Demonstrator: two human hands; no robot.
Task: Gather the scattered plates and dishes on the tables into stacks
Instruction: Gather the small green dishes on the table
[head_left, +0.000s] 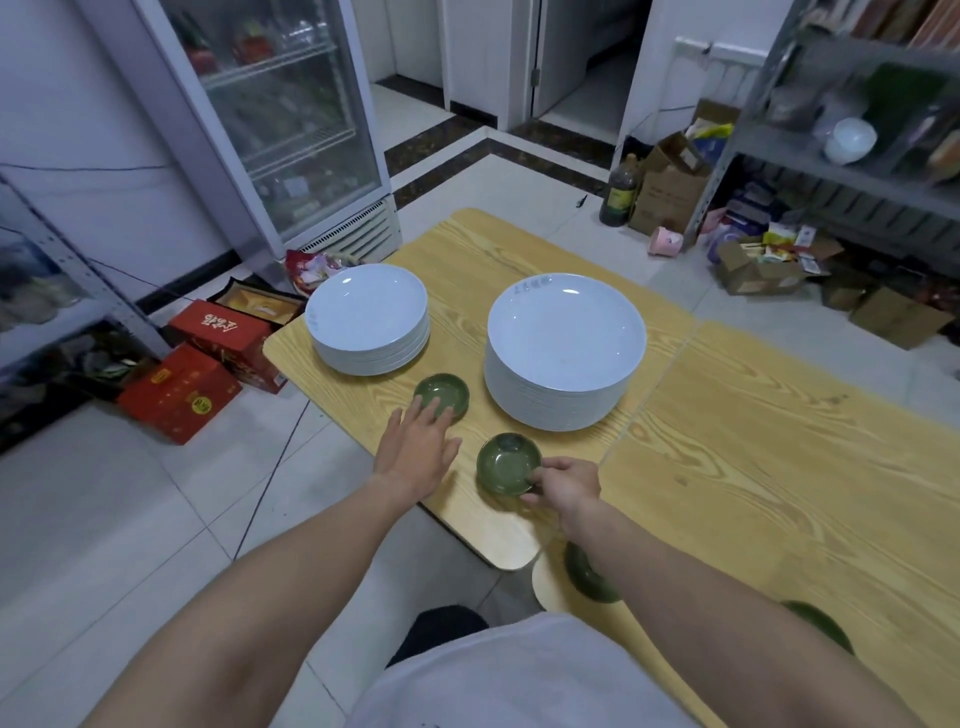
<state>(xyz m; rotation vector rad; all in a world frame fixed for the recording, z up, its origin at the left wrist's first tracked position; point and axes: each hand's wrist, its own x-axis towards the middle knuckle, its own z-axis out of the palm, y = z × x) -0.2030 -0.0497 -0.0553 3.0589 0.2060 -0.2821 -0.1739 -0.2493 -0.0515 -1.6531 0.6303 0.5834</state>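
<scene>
Pale floor tiles run around a light wooden table (519, 244) whose rounded near corner sits just ahead of my waist, butted against a second wooden table (779, 467) on my right. Beyond the far-left edge stand a glass-door fridge (291, 130) and red cartons (179, 392) on the floor.

Two stacks of white plates sit upright, well apart from each other: the shorter stack (370, 319) close to the left edge, the taller stack (565, 351) near the seam between the tables. Bare wood lies between them and along the near edge.

My left hand (418, 449) lies flat with fingers spread, fingertips touching the near rim of a small green dish (440, 396) that rests mouth-up between the stacks; nothing is grasped. My right hand (566, 486) pinches the right rim of a second green dish (509, 464), which is tilted, its mouth facing left and up. Whether its base touches the wood I cannot tell. Two more green dishes (589, 574) (818, 626) sit on the nearer table, partly hidden under my right forearm.
</scene>
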